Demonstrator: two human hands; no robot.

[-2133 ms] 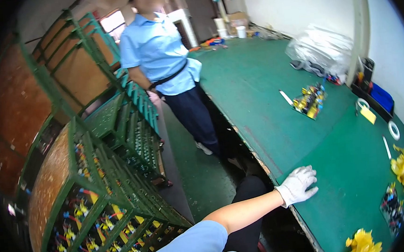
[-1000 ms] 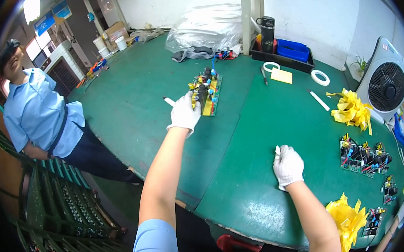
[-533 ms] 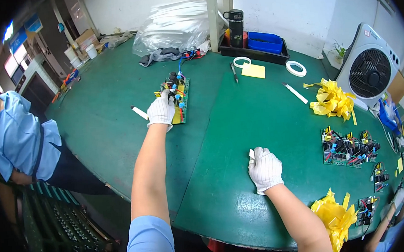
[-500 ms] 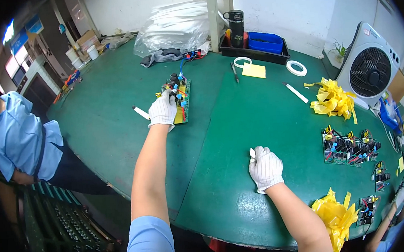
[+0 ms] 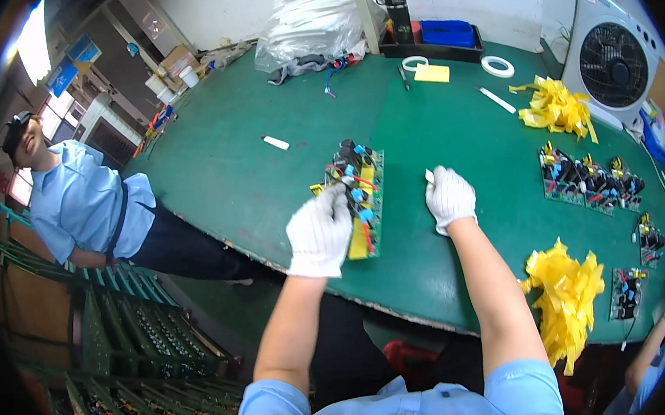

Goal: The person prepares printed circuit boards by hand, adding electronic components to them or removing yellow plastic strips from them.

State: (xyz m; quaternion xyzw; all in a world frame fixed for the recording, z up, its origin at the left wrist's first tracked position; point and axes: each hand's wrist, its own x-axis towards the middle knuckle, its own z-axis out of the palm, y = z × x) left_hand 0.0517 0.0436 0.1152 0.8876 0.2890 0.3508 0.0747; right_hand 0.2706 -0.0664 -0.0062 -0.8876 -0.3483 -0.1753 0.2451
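Observation:
My left hand (image 5: 319, 233), in a white glove, is closed on a green circuit board (image 5: 366, 197) crowded with black capacitors, blue parts, red wires and yellow tape. The board is near the table's front edge, and its far end points away from me. To its right my right hand (image 5: 452, 199), also gloved, rests as a loose fist on the green table (image 5: 422, 278). A small white bit shows by its thumb; I cannot tell what it is. Beyond my left hand a white pen-like stick (image 5: 275, 143) with a dark tip lies on the table.
Several more circuit boards (image 5: 589, 182) stand at the right, between two heaps of yellow tape strips (image 5: 566, 291). A grey fan (image 5: 611, 57), tape rolls (image 5: 498, 66) and a black tray (image 5: 433, 49) line the back. At the left a person (image 5: 85, 194) stands near board racks (image 5: 149, 336).
My left hand has drawn the circuit board toward me and to the right, away from the white stick and blue wire. My right hand stays a fist. The view has shifted, showing more of the person.

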